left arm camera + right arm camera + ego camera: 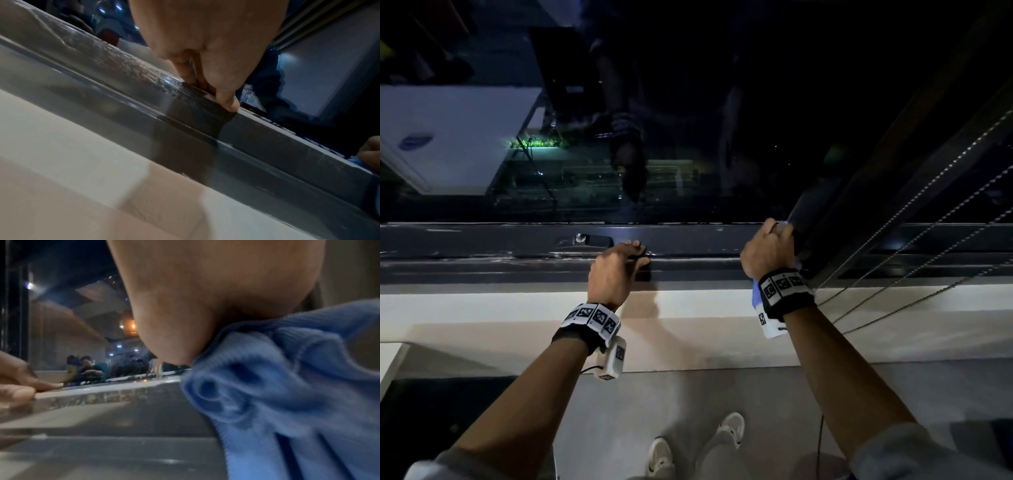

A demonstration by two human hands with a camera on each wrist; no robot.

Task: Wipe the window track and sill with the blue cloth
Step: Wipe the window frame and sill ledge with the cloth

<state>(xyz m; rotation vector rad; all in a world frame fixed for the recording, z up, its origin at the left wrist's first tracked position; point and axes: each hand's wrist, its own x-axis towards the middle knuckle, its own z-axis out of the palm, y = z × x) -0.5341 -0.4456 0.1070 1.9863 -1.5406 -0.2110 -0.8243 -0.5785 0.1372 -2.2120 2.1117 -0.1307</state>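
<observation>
The dark grey window track (482, 253) runs left to right below the glass, with the pale sill (482, 305) in front of it. My right hand (767, 250) grips the bunched blue cloth (755, 293) at the right end of the track, against the sliding frame. In the right wrist view the cloth (287, 394) hangs from the palm (205, 296) and down over the track's edge. My left hand (616, 267) rests on the track near the middle, with its fingers laid over the raised rail (267, 142) and the thumb (228, 104) against the rail's near side.
A dark glass pane (688, 137) with reflections stands behind the track. The sliding window frame (859, 205) rises at the right, and beaded blind cords (928, 205) hang across it. A metal latch fitting (582, 240) sits on the track left of my left hand. My shoes (729, 428) are on the grey floor.
</observation>
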